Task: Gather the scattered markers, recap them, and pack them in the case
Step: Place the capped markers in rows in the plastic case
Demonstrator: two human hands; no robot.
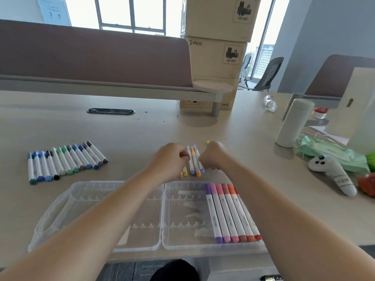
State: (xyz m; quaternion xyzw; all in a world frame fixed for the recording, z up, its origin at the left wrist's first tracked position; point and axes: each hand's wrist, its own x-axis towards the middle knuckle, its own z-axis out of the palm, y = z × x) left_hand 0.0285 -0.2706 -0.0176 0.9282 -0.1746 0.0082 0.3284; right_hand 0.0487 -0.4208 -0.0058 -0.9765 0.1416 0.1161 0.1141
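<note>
"PICO" printed on the middle cardboard box (211,57), with a black-marked label reading "UN 3481". Same "UN 3481" label on the top box (215,19). "PICO" upside down on the bottom box (203,104), and again along the white controller (332,175). Print on the markers (225,211) too small to read.

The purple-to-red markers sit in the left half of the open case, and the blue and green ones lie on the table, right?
Not quite. The head view shows the purple-to-red markers in the right half of the open case, not the left. The blue and green ones do lie on the table.
</note>
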